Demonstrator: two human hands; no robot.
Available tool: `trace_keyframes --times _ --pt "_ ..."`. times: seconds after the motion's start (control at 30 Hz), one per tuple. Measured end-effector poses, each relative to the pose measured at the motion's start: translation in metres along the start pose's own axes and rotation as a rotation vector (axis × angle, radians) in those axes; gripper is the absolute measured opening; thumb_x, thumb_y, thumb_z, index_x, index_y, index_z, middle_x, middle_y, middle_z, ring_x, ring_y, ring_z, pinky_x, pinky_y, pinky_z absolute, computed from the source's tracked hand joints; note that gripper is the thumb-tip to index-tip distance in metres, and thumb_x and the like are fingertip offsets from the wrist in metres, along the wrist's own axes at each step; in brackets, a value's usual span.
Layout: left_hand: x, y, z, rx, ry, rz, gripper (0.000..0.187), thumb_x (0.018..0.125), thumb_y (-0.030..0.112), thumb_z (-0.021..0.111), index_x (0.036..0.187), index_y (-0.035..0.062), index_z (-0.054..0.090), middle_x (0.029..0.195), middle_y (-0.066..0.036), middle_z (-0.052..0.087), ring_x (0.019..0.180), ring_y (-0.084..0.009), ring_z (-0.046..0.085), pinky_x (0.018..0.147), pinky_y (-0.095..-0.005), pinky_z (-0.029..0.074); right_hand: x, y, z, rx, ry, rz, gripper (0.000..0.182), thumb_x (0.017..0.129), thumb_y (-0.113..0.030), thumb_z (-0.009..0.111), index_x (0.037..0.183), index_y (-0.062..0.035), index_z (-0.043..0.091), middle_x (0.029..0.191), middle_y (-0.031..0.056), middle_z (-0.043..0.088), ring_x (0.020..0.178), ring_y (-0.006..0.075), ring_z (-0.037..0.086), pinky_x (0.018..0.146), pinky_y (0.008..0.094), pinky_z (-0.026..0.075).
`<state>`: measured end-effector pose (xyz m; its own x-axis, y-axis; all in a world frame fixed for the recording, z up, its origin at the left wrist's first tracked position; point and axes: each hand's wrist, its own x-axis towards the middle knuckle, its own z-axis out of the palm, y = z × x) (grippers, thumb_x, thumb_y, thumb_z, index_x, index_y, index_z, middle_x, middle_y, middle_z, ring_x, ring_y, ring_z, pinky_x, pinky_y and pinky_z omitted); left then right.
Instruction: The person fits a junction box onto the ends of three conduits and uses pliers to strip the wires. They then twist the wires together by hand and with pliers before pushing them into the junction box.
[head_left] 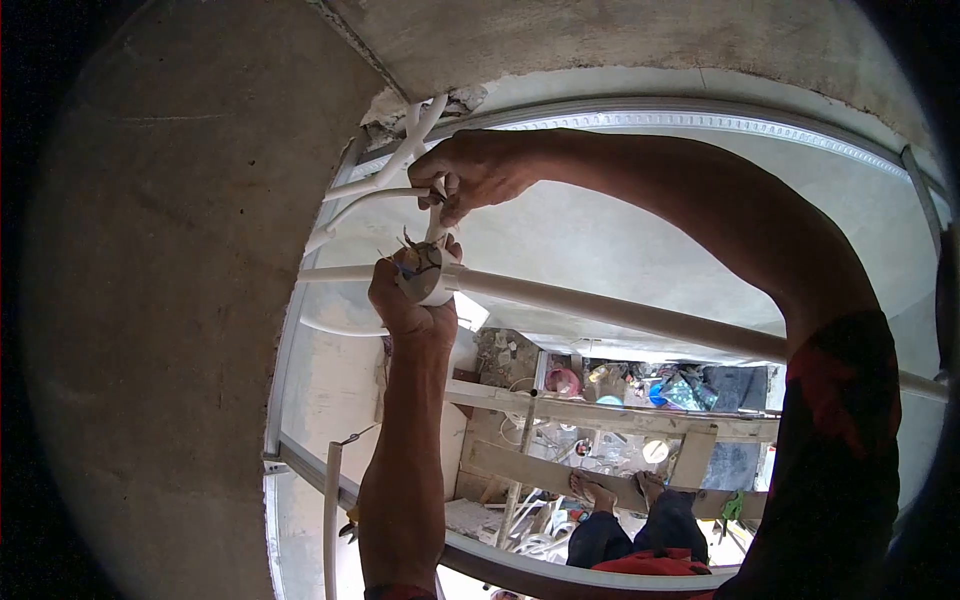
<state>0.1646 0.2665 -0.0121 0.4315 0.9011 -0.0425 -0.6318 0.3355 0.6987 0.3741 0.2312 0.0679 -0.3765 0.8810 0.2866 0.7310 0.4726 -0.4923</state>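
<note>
While my left hand (405, 306) clamps its fingers on a round white box (434, 287), wires (424, 256) protruding, my right hand (478, 172) curled at a white pipe (378, 195), its grip unclear.

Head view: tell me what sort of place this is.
Probably a building site or room under renovation: wires stick out of a white round box, metal framing lies exposed, and a wooden plank is underfoot.
</note>
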Motion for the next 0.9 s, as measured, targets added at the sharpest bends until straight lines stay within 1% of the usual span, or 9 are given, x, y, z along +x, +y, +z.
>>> trace_keyframes --times 0.1,0.2,0.33,0.4,0.53,0.6,0.73,0.83,0.9 --pt "-0.001 0.0 0.003 0.03 0.046 0.009 0.028 0.093 0.024 0.046 0.095 0.0014 0.062 0.095 -0.015 0.067 0.092 -0.0311 0.068 0.094 -0.0516 0.054 0.0 -0.001 -0.001 -0.027 -0.022 -0.015 0.031 0.086 -0.019 0.08 0.11 -0.0073 0.065 0.102 0.01 0.073 0.097 0.0236 0.071 0.082 0.0404 0.054" --pt "0.002 0.0 -0.003 -0.029 0.001 0.005 0.028 0.094 0.023 0.045 0.095 0.0009 0.062 0.095 -0.015 0.067 0.09 -0.0306 0.068 0.094 -0.0515 0.055 -0.003 -0.002 0.001 -0.019 0.024 -0.024 0.029 0.087 -0.018 0.079 0.11 -0.0072 0.065 0.103 0.0109 0.074 0.096 0.0234 0.072 0.081 0.041 0.053" --pt "-0.006 0.001 0.008 0.012 0.035 0.019 0.028 0.094 0.023 0.045 0.095 0.0014 0.062 0.095 -0.015 0.068 0.089 -0.0305 0.068 0.095 -0.0514 0.055 -0.004 -0.004 0.001 -0.033 0.015 0.004 0.028 0.087 -0.017 0.079 0.11 -0.0068 0.065 0.103 0.0122 0.074 0.097 0.0237 0.072 0.082 0.0409 0.054" --pt "-0.005 0.002 0.006 0.007 -0.018 -0.015 0.027 0.095 0.023 0.045 0.097 0.0024 0.063 0.096 -0.015 0.068 0.09 -0.0305 0.068 0.095 -0.0519 0.055 -0.006 -0.004 0.004 0.029 0.018 0.028 0.03 0.087 -0.016 0.079 0.111 -0.0053 0.064 0.107 0.0139 0.073 0.101 0.0246 0.071 0.085 0.0415 0.054" --pt "-0.003 0.002 0.006 -0.019 0.042 -0.012 0.027 0.094 0.023 0.045 0.098 0.0029 0.062 0.097 -0.016 0.068 0.092 -0.0312 0.069 0.094 -0.0526 0.055 -0.004 0.004 0.012 0.023 0.044 0.05 0.03 0.088 -0.015 0.078 0.112 -0.0037 0.064 0.11 0.0155 0.072 0.105 0.0254 0.07 0.088 0.0422 0.054" --pt "-0.005 0.002 0.011 -0.021 0.049 -0.009 0.026 0.094 0.022 0.045 0.098 0.0028 0.062 0.099 -0.016 0.069 0.095 -0.0317 0.069 0.095 -0.0538 0.055 -0.004 0.015 0.014 0.134 0.021 0.009 0.03 0.088 -0.013 0.076 0.113 -0.0033 0.063 0.111 0.0161 0.072 0.105 0.0259 0.07 0.09 0.0433 0.053" --pt "-0.002 0.002 0.005 0.0 0.02 -0.023 0.026 0.093 0.022 0.046 0.098 0.003 0.062 0.099 -0.017 0.068 0.096 -0.0326 0.069 0.097 -0.0553 0.054 -0.005 0.004 0.011 0.094 0.01 0.004 0.029 0.088 -0.012 0.075 0.113 -0.0041 0.063 0.109 0.0159 0.072 0.102 0.0264 0.07 0.088 0.0437 0.054" --pt "-0.002 0.0 0.0 -0.021 0.021 -0.025 0.024 0.092 0.022 0.047 0.098 0.003 0.061 0.1 -0.017 0.068 0.096 -0.0337 0.069 0.097 -0.056 0.054 -0.008 -0.002 0.007 0.077 -0.005 0.044 0.029 0.088 -0.012 0.074 0.113 -0.0047 0.062 0.105 0.0155 0.073 0.099 0.0267 0.07 0.085 0.0448 0.054" --pt "-0.003 0.002 -0.003 -0.06 -0.088 -0.062 0.033 0.091 0.02 0.055 0.111 -0.0067 0.055 0.109 -0.021 0.062 0.104 -0.0369 0.066 0.102 -0.0524 0.053 -0.007 0.003 0.011 0.046 0.027 -0.006 0.028 0.089 -0.012 0.075 0.112 -0.0054 0.061 0.099 0.0148 0.074 0.096 0.0256 0.071 0.08 0.0444 0.053"
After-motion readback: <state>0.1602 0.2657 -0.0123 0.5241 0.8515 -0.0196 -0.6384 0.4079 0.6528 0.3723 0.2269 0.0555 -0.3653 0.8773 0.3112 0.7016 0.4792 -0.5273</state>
